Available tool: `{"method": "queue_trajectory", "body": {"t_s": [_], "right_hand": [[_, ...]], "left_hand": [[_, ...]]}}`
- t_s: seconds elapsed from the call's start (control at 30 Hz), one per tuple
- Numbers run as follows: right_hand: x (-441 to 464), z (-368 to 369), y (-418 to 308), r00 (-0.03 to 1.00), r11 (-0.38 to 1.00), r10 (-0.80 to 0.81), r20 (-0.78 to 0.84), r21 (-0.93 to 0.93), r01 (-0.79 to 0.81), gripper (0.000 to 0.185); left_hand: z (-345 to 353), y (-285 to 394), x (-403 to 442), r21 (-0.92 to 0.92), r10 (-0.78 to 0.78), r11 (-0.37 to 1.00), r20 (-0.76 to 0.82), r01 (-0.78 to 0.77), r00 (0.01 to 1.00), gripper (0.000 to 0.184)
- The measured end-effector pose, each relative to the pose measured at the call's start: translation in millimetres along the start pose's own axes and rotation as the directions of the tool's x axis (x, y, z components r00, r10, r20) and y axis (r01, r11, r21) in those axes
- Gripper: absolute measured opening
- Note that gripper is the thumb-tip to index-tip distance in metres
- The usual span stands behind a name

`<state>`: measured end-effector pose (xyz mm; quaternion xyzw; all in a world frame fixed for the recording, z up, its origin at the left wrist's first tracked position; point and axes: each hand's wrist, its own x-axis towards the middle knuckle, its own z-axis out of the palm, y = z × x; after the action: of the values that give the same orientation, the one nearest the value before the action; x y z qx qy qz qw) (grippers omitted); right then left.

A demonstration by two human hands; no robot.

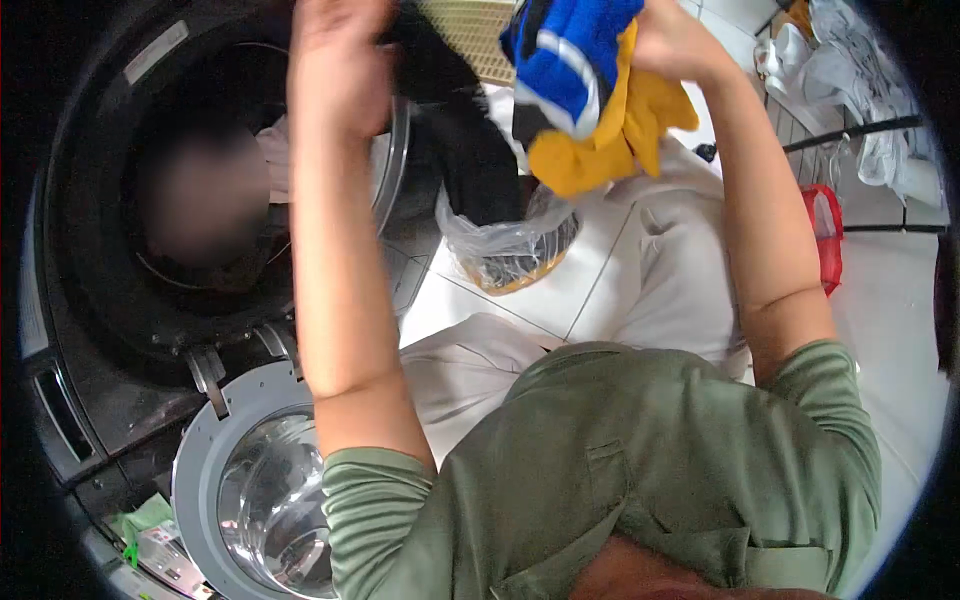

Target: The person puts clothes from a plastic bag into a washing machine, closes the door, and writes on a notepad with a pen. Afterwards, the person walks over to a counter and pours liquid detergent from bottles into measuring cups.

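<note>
My left hand (345,70), smeared by motion and partly cut off by the top edge, is closed at the upper end of a black garment (475,150). That garment hangs down into a clear plastic bag (500,250) on the floor. In my right hand (675,45) is a bunched blue and yellow garment (585,90) with white and black parts, held above the bag. To the left is a front-loading washing machine (110,330) with its round door (205,480) swung open. Light pink cloth (275,160) shows at the drum opening beside a blurred patch.
A pale yellow basket (470,35) stands at the top, behind the garments. White floor tiles (590,270) surround the bag. On the right are a rack (850,130) with clear plastic bags (845,70) and a red-edged item (828,240). Small packets (160,545) lie at lower left.
</note>
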<state>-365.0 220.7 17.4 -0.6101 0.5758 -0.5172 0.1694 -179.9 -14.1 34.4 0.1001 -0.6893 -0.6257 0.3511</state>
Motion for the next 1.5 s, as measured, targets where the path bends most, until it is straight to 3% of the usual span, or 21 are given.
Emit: {"method": "queue_trajectory", "body": {"t_s": [0.03, 0.07, 0.13, 0.2, 0.23, 0.37, 0.4, 0.43, 0.47, 0.53, 0.67, 0.8, 0.9, 0.93, 1.03, 1.1, 1.17, 1.37, 1.43, 1.47, 1.5], "right_hand": [[5, 8, -13, 0.999, 0.998, 0.048, 0.013, -0.038, -0.048, 0.058], [-1, 19, 32, 0.985, 0.937, -0.077, -0.152, -0.348, 0.02, 0.049], [-4, 31, 25, 0.982, 0.988, 0.076, -0.173, 0.143, -0.051, 0.047], [-3, 35, 28, 0.953, 0.701, 0.301, 0.024, 0.673, -0.238, 0.048], [1, 39, 18, 0.993, 0.932, 0.115, 0.0, 0.347, -0.108, 0.046], [19, 69, -24, 0.998, 0.968, -0.025, -0.063, 0.249, 0.04, 0.04], [30, 73, -17, 0.985, 0.792, 0.161, -0.069, 0.604, -0.087, 0.041], [39, 82, -22, 0.97, 0.666, 0.224, -0.09, 0.741, -0.085, 0.041], [50, 92, -33, 0.965, 0.604, 0.233, -0.121, 0.796, -0.046, 0.04], [72, 113, -66, 0.975, 0.688, 0.042, -0.216, 0.714, 0.129, 0.04], [130, 160, -139, 0.789, 0.674, -0.493, -0.366, 0.413, 0.613, 0.038], [182, 213, -127, 0.646, 0.598, -0.703, -0.299, 0.244, 0.764, 0.037], [202, 278, -47, 0.829, 0.807, -0.543, -0.136, 0.187, 0.56, 0.047], [218, 287, -24, 0.747, 0.755, -0.653, -0.127, -0.185, 0.629, 0.05], [275, 305, 10, 0.92, 0.867, -0.391, 0.032, -0.323, 0.38, 0.046], [324, 336, 26, 0.876, 0.595, -0.477, 0.069, -0.708, 0.38, 0.051], [371, 350, 39, 0.999, 0.838, -0.041, -0.007, -0.545, 0.031, 0.048], [295, 294, 51, 0.889, 0.818, -0.443, 0.118, -0.354, 0.454, 0.022], [230, 252, 70, 0.848, 0.978, -0.198, 0.492, 0.154, 0.139, 0.024], [196, 241, 97, 0.717, 0.937, 0.096, 0.69, 0.18, -0.299, 0.027], [152, 246, 149, 0.622, 0.862, 0.181, 0.762, 0.182, -0.474, 0.021]], "left_hand": [[62, 32, -26, 0.006, -0.112, 0.994, -0.007, 0.112, 0.994, 0.017], [79, 33, -26, 0.244, 0.015, 0.967, 0.217, -0.069, 0.976, 0.025], [107, 21, -38, 0.277, 0.489, 0.759, 0.356, -0.59, 0.796, 0.014], [108, 26, -60, 0.396, 0.425, 0.77, 0.266, -0.5, 0.865, 0.012], [95, 26, -69, 0.393, 0.436, 0.772, 0.243, -0.499, 0.866, 0.018], [41, 5, -136, 0.656, 0.698, 0.532, 0.019, -0.535, 0.716, 0.076], [39, -19, -155, 0.715, 0.783, 0.456, -0.038, -0.53, 0.621, 0.089], [49, -19, -187, 0.806, 0.555, 0.507, -0.035, -0.305, 0.831, 0.081], [50, -48, -203, 0.839, 0.636, 0.302, 0.175, -0.452, 0.752, 0.071], [52, -86, -214, 0.936, 0.689, 0.071, 0.205, -0.346, 0.696, 0.074], [-49, -62, -152, 0.987, 0.668, 0.132, -0.019, -0.093, 0.744, 0.07], [-189, -30, -84, 0.977, 0.546, 0.142, -0.212, 0.159, 0.811, 0.067], [-269, -19, -35, 0.951, 0.434, 0.094, -0.306, 0.296, 0.847, 0.064], [-287, -18, -20, 0.943, 0.397, 0.073, -0.327, 0.325, 0.858, 0.063], [-334, -22, 21, 0.926, 0.283, 0.01, -0.365, 0.378, 0.887, 0.061], [-358, -25, 48, 0.922, 0.212, -0.033, -0.372, 0.387, 0.904, 0.059], [-378, -33, 73, 0.916, 0.128, -0.078, -0.382, 0.394, 0.915, 0.058], [-423, -43, 124, 0.907, -0.098, -0.2, -0.395, 0.371, 0.913, 0.053], [-432, -41, 133, 0.899, -0.148, -0.237, -0.409, 0.369, 0.9, 0.052], [-432, -40, 130, 0.895, -0.166, -0.246, -0.418, 0.373, 0.893, 0.051], [-435, -39, 131, 0.89, -0.183, -0.264, -0.425, 0.372, 0.886, 0.051]]}}
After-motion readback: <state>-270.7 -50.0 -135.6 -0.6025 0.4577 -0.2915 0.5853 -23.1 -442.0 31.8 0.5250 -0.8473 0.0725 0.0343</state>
